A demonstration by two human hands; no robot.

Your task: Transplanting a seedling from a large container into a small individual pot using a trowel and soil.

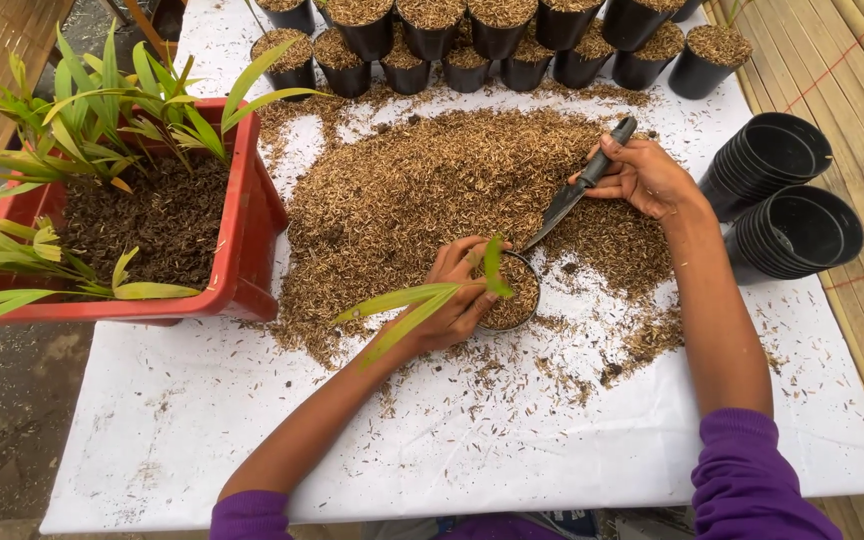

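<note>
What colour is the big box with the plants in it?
The box is red, with green leafy plants in it. The head view shows it at the left.

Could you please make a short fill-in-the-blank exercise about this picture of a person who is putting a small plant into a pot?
1. The right hand holds a small ____ by its dark handle.
2. The left hand steadies a seedling in a small black ____.
3. The other seedlings stand in a ____ tub at the left.
4. The empty pots lie in ____ stacks at the right.

Missing words: trowel; pot; red; two
</note>
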